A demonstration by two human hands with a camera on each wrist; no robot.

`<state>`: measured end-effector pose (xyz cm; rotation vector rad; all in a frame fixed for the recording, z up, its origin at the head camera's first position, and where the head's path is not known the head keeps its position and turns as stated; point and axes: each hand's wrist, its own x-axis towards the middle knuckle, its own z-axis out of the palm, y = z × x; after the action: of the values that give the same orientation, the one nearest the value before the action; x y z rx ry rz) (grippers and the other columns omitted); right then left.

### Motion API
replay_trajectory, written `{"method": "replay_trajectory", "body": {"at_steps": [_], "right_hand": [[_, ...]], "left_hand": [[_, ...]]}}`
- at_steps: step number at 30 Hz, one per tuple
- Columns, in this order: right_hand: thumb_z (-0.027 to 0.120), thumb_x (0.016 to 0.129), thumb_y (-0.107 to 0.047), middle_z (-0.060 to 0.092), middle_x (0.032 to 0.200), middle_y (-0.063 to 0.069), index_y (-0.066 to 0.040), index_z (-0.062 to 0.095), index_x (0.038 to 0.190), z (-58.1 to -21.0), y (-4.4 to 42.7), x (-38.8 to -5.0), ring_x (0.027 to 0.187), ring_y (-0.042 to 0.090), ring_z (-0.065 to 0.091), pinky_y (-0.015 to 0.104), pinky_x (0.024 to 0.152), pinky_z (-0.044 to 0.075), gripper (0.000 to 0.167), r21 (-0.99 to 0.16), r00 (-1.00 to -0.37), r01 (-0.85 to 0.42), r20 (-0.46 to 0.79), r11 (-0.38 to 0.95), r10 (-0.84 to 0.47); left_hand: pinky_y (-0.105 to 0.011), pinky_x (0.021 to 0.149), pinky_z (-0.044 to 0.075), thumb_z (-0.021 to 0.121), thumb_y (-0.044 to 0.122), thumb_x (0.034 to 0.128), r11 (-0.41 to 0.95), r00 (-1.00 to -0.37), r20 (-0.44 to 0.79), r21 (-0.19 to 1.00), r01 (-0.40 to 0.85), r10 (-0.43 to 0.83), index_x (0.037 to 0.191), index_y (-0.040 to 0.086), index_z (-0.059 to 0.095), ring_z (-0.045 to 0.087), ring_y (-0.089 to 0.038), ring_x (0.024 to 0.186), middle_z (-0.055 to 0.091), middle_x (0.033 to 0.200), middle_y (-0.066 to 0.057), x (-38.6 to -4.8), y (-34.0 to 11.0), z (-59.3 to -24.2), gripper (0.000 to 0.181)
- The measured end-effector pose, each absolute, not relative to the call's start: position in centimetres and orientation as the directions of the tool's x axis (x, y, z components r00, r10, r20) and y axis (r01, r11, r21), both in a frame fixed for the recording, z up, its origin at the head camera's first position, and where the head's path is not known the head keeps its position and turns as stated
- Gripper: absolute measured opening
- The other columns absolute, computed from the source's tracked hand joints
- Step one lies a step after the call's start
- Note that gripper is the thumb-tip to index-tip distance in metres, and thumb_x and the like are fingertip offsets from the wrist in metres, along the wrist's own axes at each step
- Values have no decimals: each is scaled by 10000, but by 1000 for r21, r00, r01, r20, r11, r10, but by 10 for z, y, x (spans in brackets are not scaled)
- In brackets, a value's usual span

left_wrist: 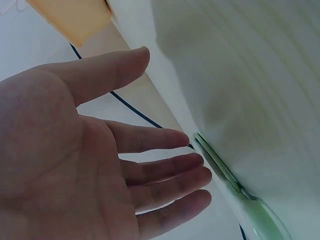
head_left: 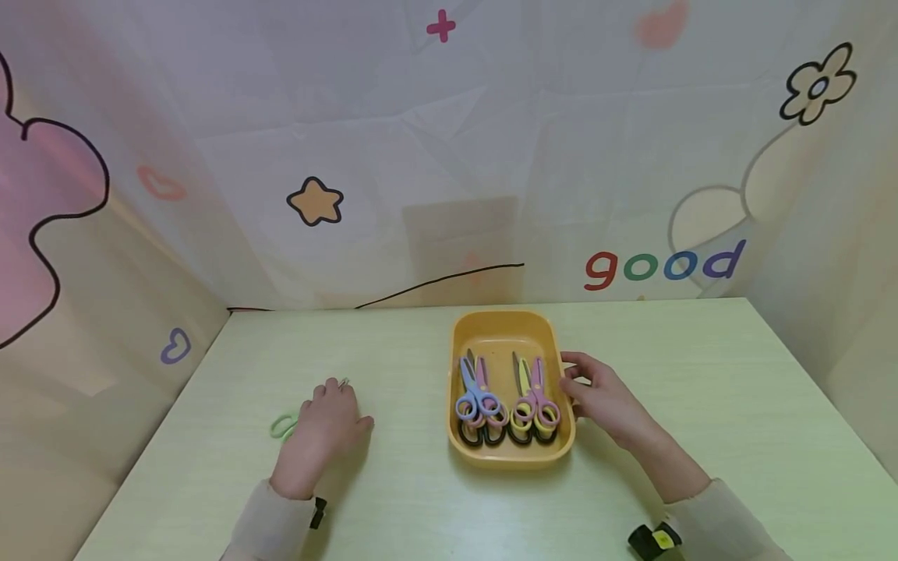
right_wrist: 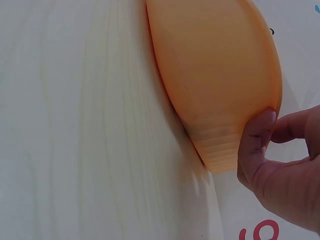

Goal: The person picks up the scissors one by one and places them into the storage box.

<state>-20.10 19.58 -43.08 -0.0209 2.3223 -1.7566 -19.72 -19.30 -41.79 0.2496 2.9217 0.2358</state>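
Note:
On the left of the table, my left hand (head_left: 326,425) is over a pair of green scissors (head_left: 284,426), which it partly covers. The left wrist view shows its fingers loosely extended, with the scissors' blades (left_wrist: 220,162) beyond the fingertips. Nothing lies in the palm. My right hand (head_left: 603,397) holds the right rim of a yellow tray (head_left: 501,323). In the right wrist view, thumb and finger are bent at the rim of the tray (right_wrist: 215,65). Inside the tray lie several scissors, among them blue scissors (head_left: 477,396) and pink-purple scissors (head_left: 537,399), with black handles showing below.
The pale table (head_left: 414,499) ends at a printed cloth (head_left: 316,117) behind and at the sides. Bare tabletop shows between the green scissors and the tray. A black band (head_left: 654,539) is at the right wrist.

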Motion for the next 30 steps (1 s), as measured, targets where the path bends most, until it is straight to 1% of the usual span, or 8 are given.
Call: {"method": "replay_trajectory", "body": {"at_steps": [7, 12, 16, 21, 26, 30], "right_hand": [[498, 1058, -73, 457, 1164, 199, 63, 364, 1514, -432, 197, -202, 896, 263, 554, 291, 674, 571, 495, -951, -975, 120, -167, 285, -147], [497, 1056, -73, 461, 1168, 203, 64, 363, 1514, -433, 197, -202, 902, 267, 557, 294, 679, 574, 496, -951, -975, 119, -167, 284, -148], [495, 1054, -69, 461, 1167, 203, 67, 359, 1514, -433, 196, -201, 901, 266, 559, 295, 679, 575, 498, -951, -975, 121, -168, 284, -148], [497, 1052, -69, 459, 1165, 202, 66, 359, 1516, -432, 196, -201, 905, 269, 555, 294, 680, 574, 502, -950, -975, 121, -168, 286, -146], [497, 1053, -69, 455, 1165, 202, 67, 355, 1517, -432, 196, -201, 902, 270, 551, 291, 674, 570, 505, -952, -975, 118, -164, 282, -148], [498, 1055, -76, 457, 1170, 201, 61, 355, 1519, -433, 196, -201, 906, 269, 551, 291, 680, 571, 505, -950, -975, 121, -169, 287, -146]], "left_hand": [[-628, 960, 466, 653, 249, 990, 975, -971, -182, 185, 121, 155, 1252, -222, 527, 457, -524, 1226, 449, 1323, -373, -199, -197, -415, 553], [-619, 900, 481, 658, 278, 981, 980, -976, -194, 187, 67, 104, 1171, -192, 568, 469, -493, 1137, 466, 1204, -336, -203, -201, -417, 515], [-634, 882, 483, 660, 307, 981, 984, -976, -207, 175, 36, 72, 1156, -171, 585, 491, -489, 1082, 481, 1135, -313, -204, -203, -419, 515], [-614, 843, 512, 661, 297, 979, 976, -974, -206, 212, 53, 98, 1117, -161, 608, 507, -467, 1049, 491, 1120, -305, -206, -201, -421, 481], [-537, 780, 534, 654, 261, 970, 962, -968, -212, 264, 73, 132, 1093, -169, 607, 487, -441, 1052, 470, 1127, -302, -208, -193, -422, 450], [-517, 781, 534, 661, 247, 971, 955, -965, -212, 283, 94, 158, 1067, -175, 608, 487, -427, 1034, 471, 1130, -308, -208, -184, -421, 436]]}}
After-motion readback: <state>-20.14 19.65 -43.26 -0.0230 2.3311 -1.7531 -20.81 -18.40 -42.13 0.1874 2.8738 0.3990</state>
